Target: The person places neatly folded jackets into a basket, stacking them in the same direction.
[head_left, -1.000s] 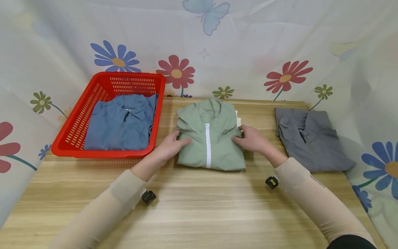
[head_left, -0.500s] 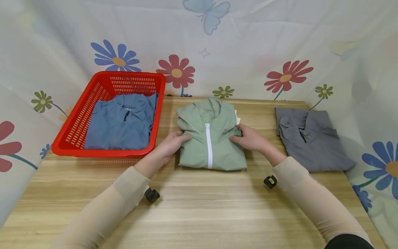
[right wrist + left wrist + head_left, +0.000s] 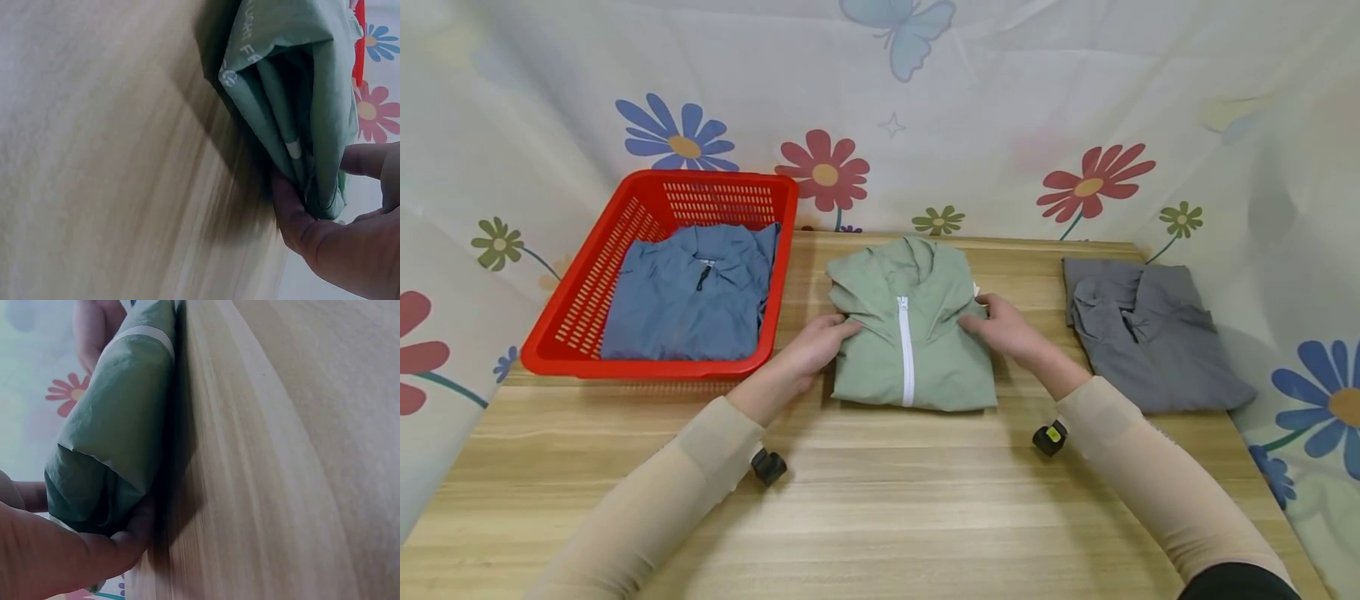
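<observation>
A folded sage-green jacket (image 3: 872, 358) with a white front zipper lies at the middle of the table, collar toward the back. At its left side, my left hand (image 3: 814, 346) grips the folded edge, thumb on top. In the left wrist view, the fingers curl beneath the jacket's layers. My right hand (image 3: 1009, 333) pinches the opposite side, its thumb over the top. The right wrist view has the fingers (image 3: 294, 215) tucked under the stacked green folds (image 3: 300, 106), which show white printing on the underside.
Left of the jacket stands a red slotted basket (image 3: 658, 367) with a folded blue jacket (image 3: 688, 300) inside. A folded grey jacket (image 3: 1157, 342) lies near the table's right edge. A flower-printed cloth (image 3: 985, 108) hangs behind the wooden table (image 3: 910, 500).
My left hand has tucked further around the jacket's left edge, its thumb drawn back outward. The jacket has shifted very slightly right. A white tag at its right side is now mostly covered.
</observation>
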Tool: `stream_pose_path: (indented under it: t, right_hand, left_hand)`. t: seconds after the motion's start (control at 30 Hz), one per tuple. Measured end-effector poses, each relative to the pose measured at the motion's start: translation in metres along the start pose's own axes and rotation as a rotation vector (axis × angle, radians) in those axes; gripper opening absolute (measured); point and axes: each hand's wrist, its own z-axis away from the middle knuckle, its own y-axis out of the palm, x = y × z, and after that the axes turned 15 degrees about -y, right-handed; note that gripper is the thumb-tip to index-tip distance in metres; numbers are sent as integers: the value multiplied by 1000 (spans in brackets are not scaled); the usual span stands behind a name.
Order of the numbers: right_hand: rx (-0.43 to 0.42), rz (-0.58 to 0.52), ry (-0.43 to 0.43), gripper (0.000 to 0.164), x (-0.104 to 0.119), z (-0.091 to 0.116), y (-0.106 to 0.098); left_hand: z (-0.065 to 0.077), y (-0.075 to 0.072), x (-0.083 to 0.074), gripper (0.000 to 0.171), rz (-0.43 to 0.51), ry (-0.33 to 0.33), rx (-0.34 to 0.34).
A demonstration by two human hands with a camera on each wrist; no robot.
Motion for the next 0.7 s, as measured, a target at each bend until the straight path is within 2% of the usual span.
stream_pose_path:
  t: [0.1,0.2,0.5,0.7]
  right_hand:
    - [-4,-67,18,72,-2,0,-1]
    - [-4,-87,28,71,-3,0,-1]
    - [26,-47,37,70,-2,2,-2]
    - [47,-40,27,71,-1,3,-2]
  left_hand:
    - [0,-1,0,65,8,-15,6]
    - [-1,-1,0,64,7,-28,6]
    - [-3,-4,2,59,53,-33,-21]
    - [-5,-3,4,57,44,-44,-39]
